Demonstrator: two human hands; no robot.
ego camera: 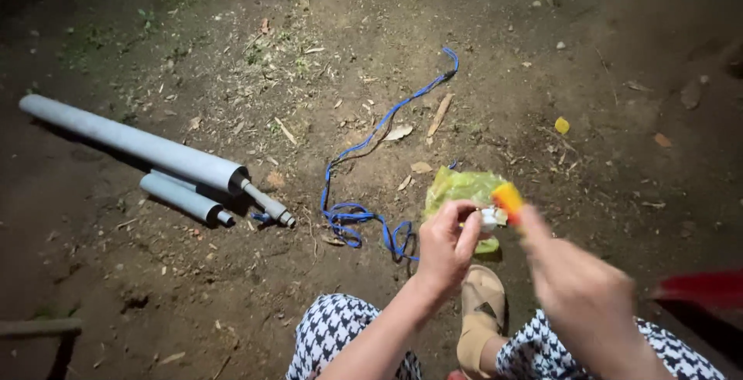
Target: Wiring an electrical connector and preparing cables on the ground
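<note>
hands (511, 260) w/ white fitting (489, 218), orange tool (508, 197)

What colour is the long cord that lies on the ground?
The cord is blue, seen clearly in the head view, coiled near the left hand.

An outdoor yard at night: bare soil (193, 272) strewn with dry leaves (422, 167) and twigs, lit by one light, with grey pipes (131, 144) and blue cord (364, 213) lying loose.
</note>
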